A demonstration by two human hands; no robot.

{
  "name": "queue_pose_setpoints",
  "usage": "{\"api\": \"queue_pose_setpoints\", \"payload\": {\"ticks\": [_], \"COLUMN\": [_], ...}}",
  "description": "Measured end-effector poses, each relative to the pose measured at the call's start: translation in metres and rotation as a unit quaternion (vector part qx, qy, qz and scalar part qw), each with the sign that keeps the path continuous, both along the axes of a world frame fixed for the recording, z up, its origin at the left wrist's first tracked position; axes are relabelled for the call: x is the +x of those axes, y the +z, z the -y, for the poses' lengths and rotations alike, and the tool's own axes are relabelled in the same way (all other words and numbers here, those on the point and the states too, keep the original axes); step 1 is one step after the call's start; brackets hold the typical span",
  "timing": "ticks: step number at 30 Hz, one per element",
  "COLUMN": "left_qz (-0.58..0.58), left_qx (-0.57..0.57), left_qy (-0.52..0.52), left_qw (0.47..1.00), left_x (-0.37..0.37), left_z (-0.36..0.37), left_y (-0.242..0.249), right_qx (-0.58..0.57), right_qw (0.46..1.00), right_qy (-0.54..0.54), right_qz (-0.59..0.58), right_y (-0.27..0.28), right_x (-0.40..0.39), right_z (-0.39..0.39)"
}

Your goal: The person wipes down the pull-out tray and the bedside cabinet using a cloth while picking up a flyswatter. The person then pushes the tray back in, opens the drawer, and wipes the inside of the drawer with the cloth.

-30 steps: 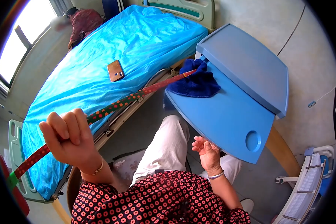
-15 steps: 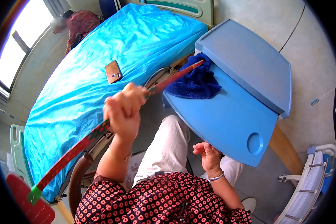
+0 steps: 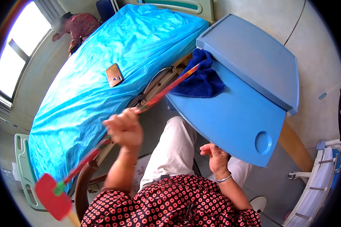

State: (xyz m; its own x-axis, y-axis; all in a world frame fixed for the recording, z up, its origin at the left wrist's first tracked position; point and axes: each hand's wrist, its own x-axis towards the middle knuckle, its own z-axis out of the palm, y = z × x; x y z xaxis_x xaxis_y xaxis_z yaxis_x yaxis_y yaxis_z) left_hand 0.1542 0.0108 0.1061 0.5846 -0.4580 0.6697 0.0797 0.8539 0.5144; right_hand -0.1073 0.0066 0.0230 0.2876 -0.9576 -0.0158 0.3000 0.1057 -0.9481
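My left hand (image 3: 125, 126) is closed around the long patterned handle of a fly swatter (image 3: 159, 94). The swatter slants across my view, its red paddle-shaped head at the lower left, joined by a green piece. The thin end of its handle overlaps a dark blue towel (image 3: 201, 85) in my view; contact cannot be told. That towel lies bunched on a blue bedside table (image 3: 231, 117). Below the table's near edge, my right hand (image 3: 218, 159) is held loosely, its fingers half bent and apart, holding nothing.
A bed under a bright blue cover (image 3: 91, 87) stands at the left, with a gold phone (image 3: 114, 75) on it. A person (image 3: 79, 28) bends beyond the bed. A brown curved armrest (image 3: 83, 185) is beside my left arm. A white railing (image 3: 314, 185) stands at right.
My left hand has moved slightly down, and the swatter's head has swung rightward and a little up. My right hand stays by the table edge. The far person's arm has shifted.
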Motion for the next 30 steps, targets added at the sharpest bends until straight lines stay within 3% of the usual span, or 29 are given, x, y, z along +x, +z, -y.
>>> {"api": "queue_pose_setpoints", "payload": {"ticks": [2,6,10,12,15,16,18,21,23,28,30], "left_qz": [-0.017,-0.078,-0.117,-0.139,-0.075,-0.023,-0.026,-0.107,-0.223,-0.061,0.007], "left_qx": [0.006,0.017,0.02,0.044,0.026,0.005,-0.011,0.007,0.065,0.024,0.005], "left_qy": [0.017,-0.027,-0.065,-0.02,-0.007,0.0,0.012,-0.012,-0.047,-0.046,-0.01], "left_qw": [1.0,0.996,0.991,0.989,0.997,1.0,1.0,0.994,0.972,0.997,1.0], "left_x": [-0.024,0.0,0.013,0.018,0.004,-0.008,-0.028,-0.011,0.005,0.026,0.015], "left_z": [0.039,0.071,0.029,-0.006,-0.004,0.007,0.054,0.062,0.055,-0.001,0.01], "left_y": [-0.024,-0.014,-0.023,-0.017,-0.018,-0.019,-0.038,-0.037,-0.034,0.007,-0.008], "right_qx": [0.005,0.003,0.006,-0.01,-0.017,-0.016,-0.036,-0.034,-0.035,-0.018,-0.022], "right_qw": [1.0,1.0,1.0,1.0,1.0,1.0,0.999,0.999,0.999,1.0,1.0], "right_qy": [0.001,0.001,-0.006,-0.009,-0.005,-0.003,-0.006,-0.015,-0.013,-0.014,-0.013], "right_qz": [0.004,-0.008,0.008,-0.001,-0.007,-0.007,-0.015,-0.035,-0.026,-0.017,-0.013], "right_y": [0.002,0.004,0.001,0.002,0.003,0.002,0.0,0.005,0.005,0.002,0.003], "right_x": [0.0,0.0,0.0,0.0,0.0,0.0,0.0,0.001,0.001,0.0,0.001], "right_z": [-0.001,0.001,-0.001,-0.001,0.001,0.001,0.002,0.002,0.002,0.002,0.002]}}
